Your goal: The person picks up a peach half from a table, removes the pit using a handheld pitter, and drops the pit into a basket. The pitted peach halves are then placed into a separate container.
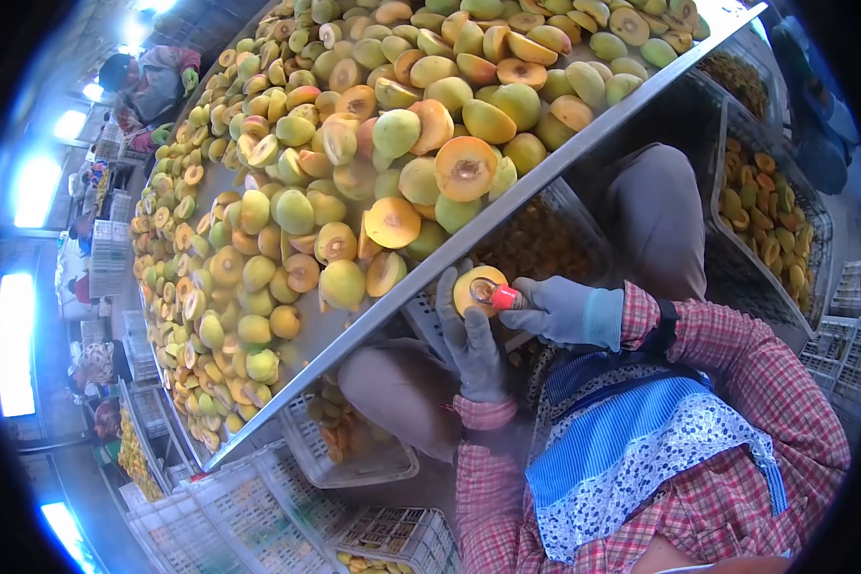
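In the head view my left hand (474, 349), in a grey glove, holds a halved yellow peach (473, 291) with its cut face turned up. My right hand (566, 311), gloved in grey with a blue cuff, is closed round a pitting spoon (504, 298) with a red collar. The spoon's curved metal tip lies at the pit hollow in the middle of the half. Both hands are just outside the metal rim (507, 218) of a sorting table, over my lap. Heaped on that table are many peach halves (392, 222), some cut side up.
Crates of peach halves (767, 215) stand at the right. Beneath the table edge are a tub with fruit (354, 445) and another bin (545, 239). White plastic crates (249, 507) sit at the lower left. Across the table a person (158, 86) in green gloves leans in.
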A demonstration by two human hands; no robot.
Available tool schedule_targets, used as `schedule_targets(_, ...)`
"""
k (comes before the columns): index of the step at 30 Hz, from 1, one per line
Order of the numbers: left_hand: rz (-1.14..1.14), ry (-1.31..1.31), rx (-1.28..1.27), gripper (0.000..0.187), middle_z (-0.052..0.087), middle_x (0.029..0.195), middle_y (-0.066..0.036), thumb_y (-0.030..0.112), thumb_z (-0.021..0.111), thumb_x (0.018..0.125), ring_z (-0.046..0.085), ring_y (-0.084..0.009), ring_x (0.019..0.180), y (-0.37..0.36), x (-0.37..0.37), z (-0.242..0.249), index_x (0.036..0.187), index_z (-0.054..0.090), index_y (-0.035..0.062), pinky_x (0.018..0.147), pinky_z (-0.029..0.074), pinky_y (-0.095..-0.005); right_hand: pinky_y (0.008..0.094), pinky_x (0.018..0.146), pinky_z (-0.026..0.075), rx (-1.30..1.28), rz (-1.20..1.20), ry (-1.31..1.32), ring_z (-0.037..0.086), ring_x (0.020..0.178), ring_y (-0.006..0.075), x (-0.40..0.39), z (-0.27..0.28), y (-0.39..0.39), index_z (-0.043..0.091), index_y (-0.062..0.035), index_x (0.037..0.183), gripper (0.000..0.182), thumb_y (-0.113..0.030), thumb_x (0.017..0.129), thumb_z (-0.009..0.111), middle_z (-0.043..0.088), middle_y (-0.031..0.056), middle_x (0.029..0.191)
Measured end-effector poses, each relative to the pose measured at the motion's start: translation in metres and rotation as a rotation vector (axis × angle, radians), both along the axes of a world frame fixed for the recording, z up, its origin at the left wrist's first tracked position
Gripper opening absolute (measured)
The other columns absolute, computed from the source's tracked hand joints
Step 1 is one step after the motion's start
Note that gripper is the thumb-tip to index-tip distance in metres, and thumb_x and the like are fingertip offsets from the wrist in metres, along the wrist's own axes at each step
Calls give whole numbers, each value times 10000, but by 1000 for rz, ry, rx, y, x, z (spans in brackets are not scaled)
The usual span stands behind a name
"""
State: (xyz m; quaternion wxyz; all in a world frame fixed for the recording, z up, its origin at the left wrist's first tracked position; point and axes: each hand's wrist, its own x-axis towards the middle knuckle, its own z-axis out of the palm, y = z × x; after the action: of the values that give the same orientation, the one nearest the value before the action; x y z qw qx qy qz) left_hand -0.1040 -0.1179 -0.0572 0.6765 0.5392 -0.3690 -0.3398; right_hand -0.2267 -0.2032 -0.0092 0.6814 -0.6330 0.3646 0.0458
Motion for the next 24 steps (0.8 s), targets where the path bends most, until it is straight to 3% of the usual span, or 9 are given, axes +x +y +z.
schedule_targets(2,79,-48,48,648,407,1276,-179,499,367,918,457,-243,1127,-2,-4,0,1303,296,-17,962,383,-350,330,586,462,-129,18,-29,580,632,241,2,-8,2,494,-42,1049,397,-395,871,529,586,134,737)
schedule_targets(4,122,-99,79,640,415,1262,-169,507,326,925,462,-239,1117,-4,-6,0,1296,312,-15,953,386,-344,386,674,468,-233,17,11,600,752,339,5,-10,4,495,-28,1039,403,-395,874,516,613,191,835)
schedule_targets(7,183,-167,136,624,433,1233,-151,504,254,941,469,-230,1098,-6,-8,0,1281,339,-12,937,391,-334,401,685,468,-339,45,25,598,785,368,7,-18,5,497,-18,1032,407,-394,875,510,614,206,864)
schedule_targets(12,232,-150,171,565,453,1211,-136,449,211,966,476,-216,1073,-8,-9,-10,1264,357,-9,930,386,-318,398,685,473,-324,93,82,602,773,355,11,-20,3,497,-10,1028,391,-371,879,516,616,198,866)
schedule_targets(14,322,-62,86,505,500,1175,-182,355,221,982,515,-253,1054,-13,-8,-17,1194,439,-48,912,431,-321,397,686,474,-294,100,92,602,769,352,13,-25,4,497,-8,1030,385,-363,880,517,616,196,866)
schedule_targets(17,350,-160,189,519,505,1167,-181,374,221,978,518,-257,1046,-13,-11,-5,1193,441,-44,906,436,-328,388,683,478,-204,98,15,601,763,346,14,-32,2,495,-8,1040,372,-346,885,517,615,187,867)
schedule_targets(21,358,-215,243,522,506,1163,-185,386,231,975,514,-264,1052,-13,-6,-10,1196,438,-40,896,445,-340,325,659,473,-241,168,73,597,714,266,17,-39,-1,477,-25,1077,380,-349,884,523,610,137,775)
schedule_targets(23,404,-51,220,471,518,1143,-182,345,276,975,530,-270,1022,-16,-7,-10,1192,436,-41,873,456,-348,311,626,474,-277,170,44,594,668,238,20,-29,-2,476,-34,1090,380,-354,889,515,606,120,756)
schedule_targets(24,403,-50,222,471,518,1143,-182,345,276,975,530,-270,1022,-16,-7,-14,1192,436,-41,873,456,-348,319,621,480,-82,152,96,597,692,230,20,-20,-5,470,-45,1097,362,-345,897,499,605,114,783)
